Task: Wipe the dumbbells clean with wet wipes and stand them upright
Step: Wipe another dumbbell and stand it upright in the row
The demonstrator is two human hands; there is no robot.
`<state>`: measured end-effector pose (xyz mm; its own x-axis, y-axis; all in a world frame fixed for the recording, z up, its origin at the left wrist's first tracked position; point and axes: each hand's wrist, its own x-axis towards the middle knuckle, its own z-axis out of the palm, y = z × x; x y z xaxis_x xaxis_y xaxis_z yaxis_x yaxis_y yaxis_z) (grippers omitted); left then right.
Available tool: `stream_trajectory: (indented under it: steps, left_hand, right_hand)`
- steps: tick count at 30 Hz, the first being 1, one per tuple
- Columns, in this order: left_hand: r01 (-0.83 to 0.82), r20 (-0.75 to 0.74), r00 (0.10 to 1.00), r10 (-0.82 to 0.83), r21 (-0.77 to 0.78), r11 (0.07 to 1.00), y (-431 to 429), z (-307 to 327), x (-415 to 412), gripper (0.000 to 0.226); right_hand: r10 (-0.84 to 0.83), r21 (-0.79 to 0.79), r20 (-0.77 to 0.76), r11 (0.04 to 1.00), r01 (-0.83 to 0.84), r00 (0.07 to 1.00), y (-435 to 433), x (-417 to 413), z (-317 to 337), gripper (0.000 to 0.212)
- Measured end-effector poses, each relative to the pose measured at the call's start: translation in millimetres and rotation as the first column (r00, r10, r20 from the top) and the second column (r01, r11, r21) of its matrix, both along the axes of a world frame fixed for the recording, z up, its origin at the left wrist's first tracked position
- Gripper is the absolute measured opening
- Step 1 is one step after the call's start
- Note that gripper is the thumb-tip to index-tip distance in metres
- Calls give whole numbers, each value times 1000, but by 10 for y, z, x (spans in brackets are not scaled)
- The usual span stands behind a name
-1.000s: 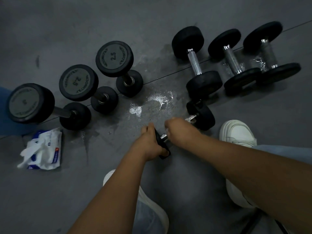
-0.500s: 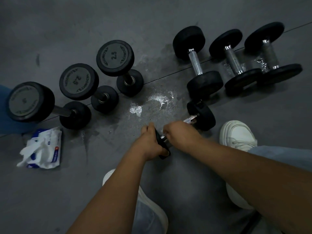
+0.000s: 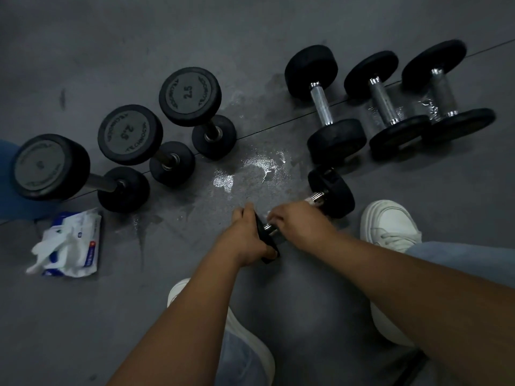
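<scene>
- Between the feet, the left hand [image 3: 246,238] clamps one end of the small dumbbell [image 3: 330,190].
- Right hand [image 3: 295,222], curled round its handle, should wipe along to the far head.

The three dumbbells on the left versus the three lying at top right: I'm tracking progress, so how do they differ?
The left dumbbells stand upright on one head; the right dumbbells lie on their sides. The left ones show printed end faces; the right ones show bare chrome handles. All have black round heads.
</scene>
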<state>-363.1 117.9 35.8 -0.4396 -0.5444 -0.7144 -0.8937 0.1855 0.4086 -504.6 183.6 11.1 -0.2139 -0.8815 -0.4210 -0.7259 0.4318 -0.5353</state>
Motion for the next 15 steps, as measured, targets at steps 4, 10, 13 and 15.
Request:
stream_trajectory:
  steps: [4, 10, 13, 15]
  left_hand:
    - [18, -9, 1000, -18, -4, 1000, -24, -57, 36, 132]
    - [-6, -49, 999, -3, -187, 982, 53, -121, 94, 138]
    - [-34, -97, 995, 5, -296, 955, 100, -144, 120, 129]
    - [-62, -126, 992, 26, -290, 955, 82, -156, 144, 120]
  right_hand:
    - [-266, -173, 82, 945, 276, 961, 213, 5, -85, 21]
    - [-280, -260, 137, 915, 308, 950, 296, 21, -202, 34]
    - [43, -135, 79, 990, -32, 996, 276, -61, -120, 52]
    - [198, 38, -118, 980, -195, 973, 141, -126, -47, 48]
